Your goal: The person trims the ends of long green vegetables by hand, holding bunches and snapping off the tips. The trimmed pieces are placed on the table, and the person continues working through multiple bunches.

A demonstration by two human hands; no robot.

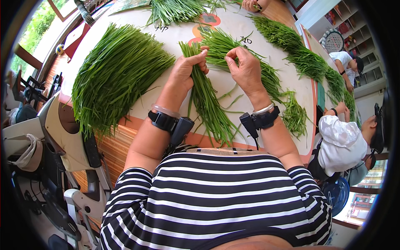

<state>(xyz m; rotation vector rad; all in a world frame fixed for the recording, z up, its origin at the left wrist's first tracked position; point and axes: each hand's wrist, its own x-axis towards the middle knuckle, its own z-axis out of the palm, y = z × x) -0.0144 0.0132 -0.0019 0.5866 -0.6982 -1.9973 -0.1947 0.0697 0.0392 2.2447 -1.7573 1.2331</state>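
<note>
My left hand (192,64) is closed around a bunch of long green leaves, likely garlic chives (207,100). The pale cut ends stick up above the fist, and the leaf tips fan down towards my body at the table edge. To its right, my right hand (245,68) is raised with thumb and forefinger brought together. Whether a thin leaf is pinched there is too small to tell. Behind that hand lies a loose pile of chives (218,47), partly hidden by it. A large, thick heap of chives (118,75) lies left of my left hand.
The white table (175,31) has an orange border. Loose leaf scraps (293,115) lie at right. More chives lie at the back (175,11) and in a long row (290,47) at right. Another person's hand (254,4) is at the far edge; people (340,140) sit at right. Exercise equipment (68,134) stands left.
</note>
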